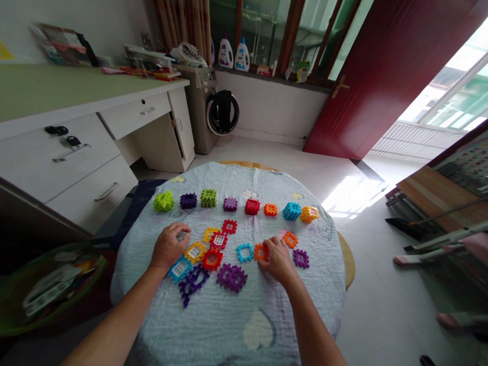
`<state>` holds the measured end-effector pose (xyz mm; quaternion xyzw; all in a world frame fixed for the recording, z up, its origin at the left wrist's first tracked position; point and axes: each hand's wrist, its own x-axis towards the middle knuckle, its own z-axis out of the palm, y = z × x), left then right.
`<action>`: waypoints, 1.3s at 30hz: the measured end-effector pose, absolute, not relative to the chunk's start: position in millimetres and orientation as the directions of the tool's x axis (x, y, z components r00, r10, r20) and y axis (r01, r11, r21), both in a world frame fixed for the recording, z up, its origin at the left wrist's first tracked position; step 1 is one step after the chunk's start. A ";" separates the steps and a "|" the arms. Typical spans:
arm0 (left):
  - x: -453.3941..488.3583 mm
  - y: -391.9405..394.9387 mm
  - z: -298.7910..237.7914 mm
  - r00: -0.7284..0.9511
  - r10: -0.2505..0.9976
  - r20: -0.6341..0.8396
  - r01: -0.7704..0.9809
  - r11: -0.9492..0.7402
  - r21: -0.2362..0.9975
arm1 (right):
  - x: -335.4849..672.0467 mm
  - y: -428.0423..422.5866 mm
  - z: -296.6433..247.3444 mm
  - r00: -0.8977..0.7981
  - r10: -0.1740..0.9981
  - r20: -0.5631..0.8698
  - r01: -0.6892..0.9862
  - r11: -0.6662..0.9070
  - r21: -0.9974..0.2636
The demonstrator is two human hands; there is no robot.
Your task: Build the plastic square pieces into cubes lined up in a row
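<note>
My right hand (279, 260) grips the right side of an orange square building tile (259, 252), with thumb and fingers at its edges. A blue open-frame tile (245, 252) lies just left of it. Another orange tile (290, 239) and a purple tile (301, 258) are to the right of that hand. My left hand (170, 246) rests on the cloth, fingers curved, with a greyish gap between thumb and fingertips. Close by are a yellow window tile (195, 252), a light-blue window tile (180, 269), red tiles (212, 259), dark purple pieces (194, 281) and purple tiles (231, 277).
Small stacks and single tiles line the far side of the round table (223, 332), from a lime-green stack (164, 201) to a yellow-orange one (309, 214). A white desk (81, 145) stands left, a washing machine (201, 107) behind, and a green basket (44, 293) at lower left.
</note>
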<state>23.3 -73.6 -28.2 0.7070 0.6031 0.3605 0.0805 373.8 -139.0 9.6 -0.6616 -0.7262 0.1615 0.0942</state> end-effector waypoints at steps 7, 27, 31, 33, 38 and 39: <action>21.3 -72.1 -29.4 0.016 0.906 0.423 0.798 -0.267 0.541 | 439.6 -123.8 18.7 0.143 0.989 0.042 0.949 -0.125 -0.289; 20.8 -71.3 -30.4 0.026 0.909 0.417 0.807 -0.265 0.527 | 463.9 -106.5 9.5 0.175 0.978 -0.116 0.967 -0.193 -0.164; 20.4 -71.3 -30.0 0.037 0.915 0.402 0.808 -0.264 0.527 | 455.5 -102.9 18.3 0.118 0.983 -0.143 0.984 -0.135 -0.116; 20.2 -71.6 -29.6 0.038 0.917 0.397 0.808 -0.263 0.528 | 447.8 -97.3 27.7 0.043 0.989 -0.145 0.991 -0.061 -0.123; 20.5 -72.2 -29.2 0.029 0.914 0.405 0.806 -0.261 0.532 | 423.0 -61.9 61.8 -0.119 0.991 -0.065 0.986 0.110 -0.123; 20.4 -72.3 -29.2 0.028 0.914 0.404 0.805 -0.261 0.533 | 418.8 -51.5 67.7 -0.136 0.989 -0.058 0.985 0.129 -0.111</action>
